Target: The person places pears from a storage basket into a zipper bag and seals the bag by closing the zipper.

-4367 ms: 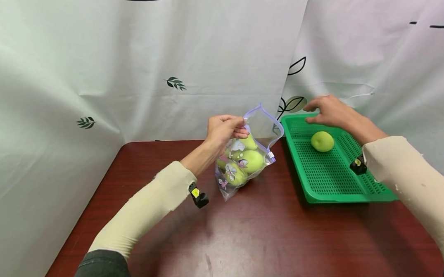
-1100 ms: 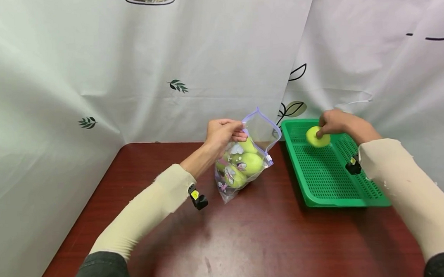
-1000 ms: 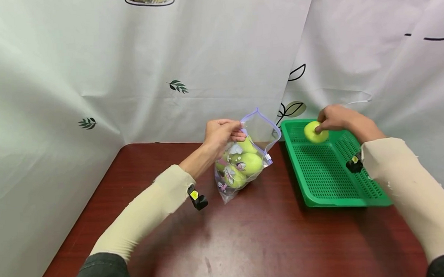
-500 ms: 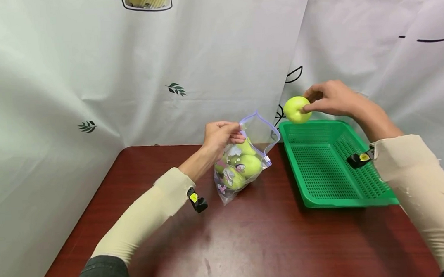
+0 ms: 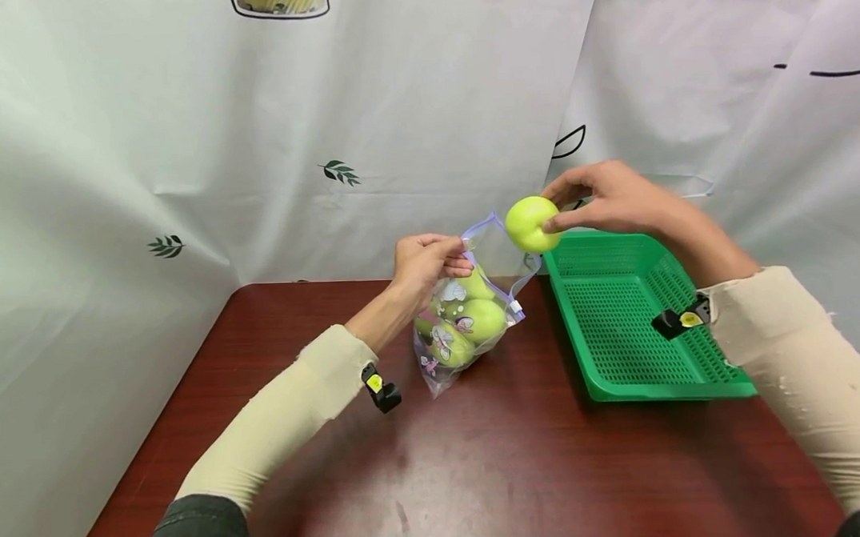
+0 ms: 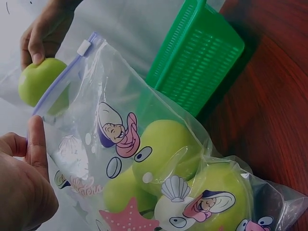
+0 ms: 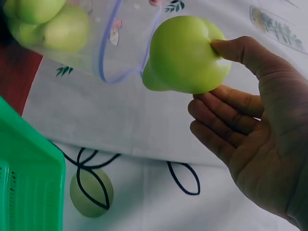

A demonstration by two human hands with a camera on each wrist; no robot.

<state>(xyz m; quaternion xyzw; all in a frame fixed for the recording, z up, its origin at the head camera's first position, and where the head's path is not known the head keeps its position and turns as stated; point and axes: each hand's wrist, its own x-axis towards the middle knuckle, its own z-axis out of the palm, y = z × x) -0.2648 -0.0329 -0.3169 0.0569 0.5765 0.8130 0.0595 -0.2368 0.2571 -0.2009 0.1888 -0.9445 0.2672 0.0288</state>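
A clear zip bag [image 5: 442, 372] with a lilac zip edge and printed cartoon figures holds several green pears [image 5: 481, 321]. My left hand [image 5: 430, 260] pinches the zip edge between thumb and fingers, and the mouth gapes open toward the right. Another green pear [image 7: 187, 55] is pinched by my right hand [image 5: 614, 200], thumb on its dimpled end and fingers on the opposite side. This pear is right beside the bag's mouth and overlaps the zip edge in the head view. In the left wrist view, the slider [image 6: 84, 47] sits near one end of the zip edge.
A green perforated basket [image 5: 593, 365] stands to the right of the bag, with no fruit visible in it. Both are on a dark red wooden table [image 5: 439, 476]. A pale printed curtain [image 5: 395, 126] hangs behind the table.
My right hand has taken the pear from the basket, lifted it and brought it left to the bag's mouth. My left hand still holds the bag in nearly the same place.
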